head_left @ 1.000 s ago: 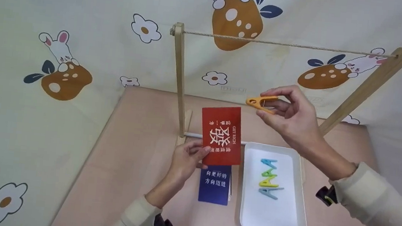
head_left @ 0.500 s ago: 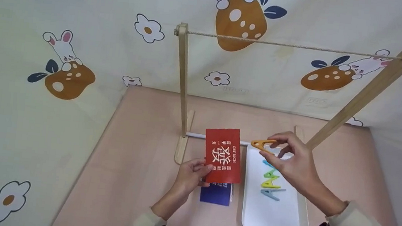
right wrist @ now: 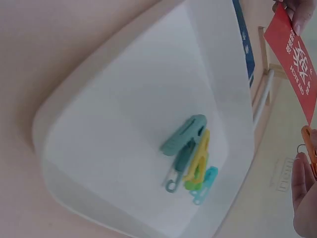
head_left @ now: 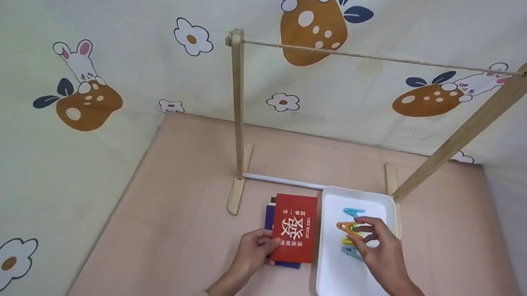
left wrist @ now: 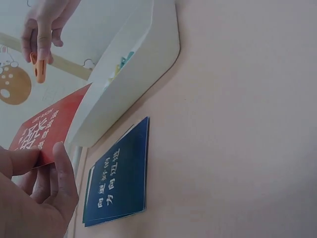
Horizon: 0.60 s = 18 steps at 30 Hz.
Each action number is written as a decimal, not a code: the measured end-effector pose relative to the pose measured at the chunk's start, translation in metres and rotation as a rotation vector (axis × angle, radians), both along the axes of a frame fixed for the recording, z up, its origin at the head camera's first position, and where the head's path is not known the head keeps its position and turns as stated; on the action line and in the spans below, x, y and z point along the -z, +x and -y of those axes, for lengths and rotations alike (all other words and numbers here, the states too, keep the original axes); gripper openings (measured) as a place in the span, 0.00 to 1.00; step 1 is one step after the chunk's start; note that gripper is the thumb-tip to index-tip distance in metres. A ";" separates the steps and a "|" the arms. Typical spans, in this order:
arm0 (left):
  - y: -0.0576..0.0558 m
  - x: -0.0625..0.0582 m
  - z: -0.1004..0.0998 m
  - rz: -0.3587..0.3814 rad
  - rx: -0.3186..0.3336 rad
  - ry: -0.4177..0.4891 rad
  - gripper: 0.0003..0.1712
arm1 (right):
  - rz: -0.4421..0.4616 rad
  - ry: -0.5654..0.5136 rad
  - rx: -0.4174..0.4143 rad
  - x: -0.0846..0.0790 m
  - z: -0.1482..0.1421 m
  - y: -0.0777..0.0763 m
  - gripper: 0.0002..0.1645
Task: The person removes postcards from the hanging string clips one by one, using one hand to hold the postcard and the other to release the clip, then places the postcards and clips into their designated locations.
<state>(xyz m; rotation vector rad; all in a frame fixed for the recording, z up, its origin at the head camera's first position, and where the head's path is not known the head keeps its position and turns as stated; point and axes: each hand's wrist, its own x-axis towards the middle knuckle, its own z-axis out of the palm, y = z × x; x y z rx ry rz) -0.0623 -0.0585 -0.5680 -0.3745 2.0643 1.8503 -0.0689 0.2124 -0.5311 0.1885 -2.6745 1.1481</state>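
Note:
My left hand (head_left: 253,251) pinches a red card (head_left: 295,248) with white Chinese characters and "GET RICH" by its edge. In the left wrist view the card is raised above a small stack of dark blue cards (left wrist: 119,178) on the table. Between thumb and fingers of my right hand (head_left: 382,249) is an orange clothespin (head_left: 346,227), over the white tray (head_left: 351,292). Inside the tray lie several clothespins: a light blue one (head_left: 353,212), a yellow one (right wrist: 199,157), a green one (right wrist: 194,183) and a grey-blue one (right wrist: 185,135).
Behind the cards and tray stands a wooden frame (head_left: 238,102) with a rope (head_left: 388,59) stretched between its two posts. A white rod (head_left: 284,181) joins the posts near the table. Patterned cloth (head_left: 137,0) surrounds the pink tabletop (head_left: 161,206).
Both hands have come down toward me. The red card has moved from in front of the frame to over the blue cards, and the orange clothespin to over the tray.

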 end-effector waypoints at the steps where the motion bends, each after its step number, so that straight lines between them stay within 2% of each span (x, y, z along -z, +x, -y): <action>1: 0.001 0.002 0.000 0.000 -0.003 -0.007 0.14 | 0.017 -0.004 0.014 0.005 -0.001 0.003 0.29; 5: 0.004 0.011 0.001 0.009 -0.007 -0.039 0.14 | 0.075 0.024 0.055 0.023 -0.003 0.012 0.29; 12: 0.008 0.023 0.003 0.028 -0.009 -0.078 0.14 | 0.191 0.198 0.115 0.048 -0.008 0.027 0.26; 18: 0.008 0.032 0.005 -0.006 -0.015 -0.142 0.10 | 0.202 0.217 0.123 0.061 -0.015 0.032 0.28</action>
